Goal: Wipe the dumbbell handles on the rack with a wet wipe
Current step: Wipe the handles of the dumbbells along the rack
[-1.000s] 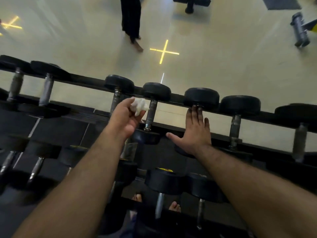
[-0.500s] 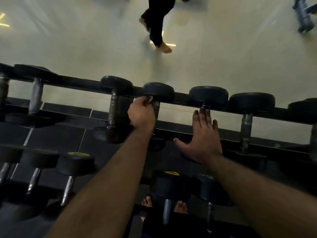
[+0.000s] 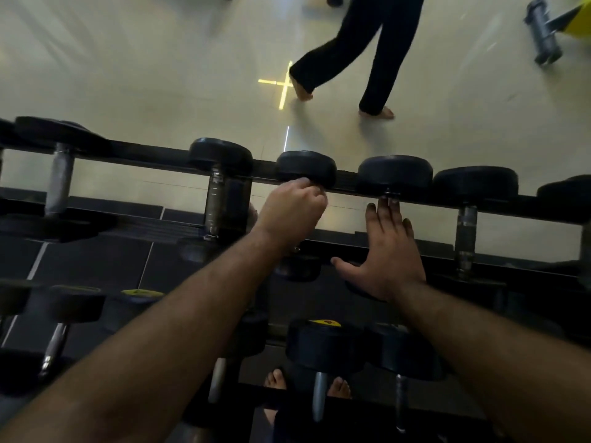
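The left hand's [image 3: 292, 207] fingers [image 3: 315, 195] are curled tight round the handle of a dumbbell [image 3: 305, 169] on the top tier of the rack [image 3: 348, 182]; the handle and any wipe are hidden inside the fist. At three o'clock from it, the right hand [image 3: 388, 254] lies flat with straight, spread fingers [image 3: 382, 215] along the next dumbbell's [image 3: 395, 174] handle, gripping nothing. At twelve o'clock, beyond the rack, a person's legs [image 3: 377, 49] cross the pale floor [image 3: 160, 75]. Lower tiers carry more dumbbells [image 3: 323, 346].

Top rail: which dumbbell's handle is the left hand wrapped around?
The third dumbbell from the left. The left hand curls round its handle below the head; the right hand lies flat on the next one.
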Demonstrator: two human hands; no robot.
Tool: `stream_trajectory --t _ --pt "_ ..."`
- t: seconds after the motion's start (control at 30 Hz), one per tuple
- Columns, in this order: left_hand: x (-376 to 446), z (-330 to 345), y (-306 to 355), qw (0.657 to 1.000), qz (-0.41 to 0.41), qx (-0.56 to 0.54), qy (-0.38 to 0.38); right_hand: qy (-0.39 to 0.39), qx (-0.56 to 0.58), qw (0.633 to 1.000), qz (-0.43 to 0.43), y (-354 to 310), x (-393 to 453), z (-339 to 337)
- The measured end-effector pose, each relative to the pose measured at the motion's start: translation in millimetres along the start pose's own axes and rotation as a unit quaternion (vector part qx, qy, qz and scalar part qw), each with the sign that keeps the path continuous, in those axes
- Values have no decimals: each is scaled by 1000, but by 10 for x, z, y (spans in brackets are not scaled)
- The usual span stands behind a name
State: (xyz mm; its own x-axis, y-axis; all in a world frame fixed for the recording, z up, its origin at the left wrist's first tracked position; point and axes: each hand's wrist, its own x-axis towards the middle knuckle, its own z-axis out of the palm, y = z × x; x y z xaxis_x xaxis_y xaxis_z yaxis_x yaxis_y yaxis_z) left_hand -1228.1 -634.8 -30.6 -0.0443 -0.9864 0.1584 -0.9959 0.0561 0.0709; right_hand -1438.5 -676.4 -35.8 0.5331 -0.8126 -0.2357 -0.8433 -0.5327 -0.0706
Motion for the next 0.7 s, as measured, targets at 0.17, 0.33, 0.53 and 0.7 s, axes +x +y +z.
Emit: stream_trajectory --t 0.17,0.33,0.53,0.7 --pt "-196 35 15 982 74 48 -164 2 -3 1000 -3 -6 -7 -3" --pt "-80 -119 19 976 112 15 -185 1 -3 1000 -4 -1 2 6" --pt "48 -2 -76 954 180 160 -181 3 -11 1000 -7 -2 -4 -7" --pt "-272 -231 -148 944 105 -51 -308 -5 -15 1000 -8 0 -14 1"
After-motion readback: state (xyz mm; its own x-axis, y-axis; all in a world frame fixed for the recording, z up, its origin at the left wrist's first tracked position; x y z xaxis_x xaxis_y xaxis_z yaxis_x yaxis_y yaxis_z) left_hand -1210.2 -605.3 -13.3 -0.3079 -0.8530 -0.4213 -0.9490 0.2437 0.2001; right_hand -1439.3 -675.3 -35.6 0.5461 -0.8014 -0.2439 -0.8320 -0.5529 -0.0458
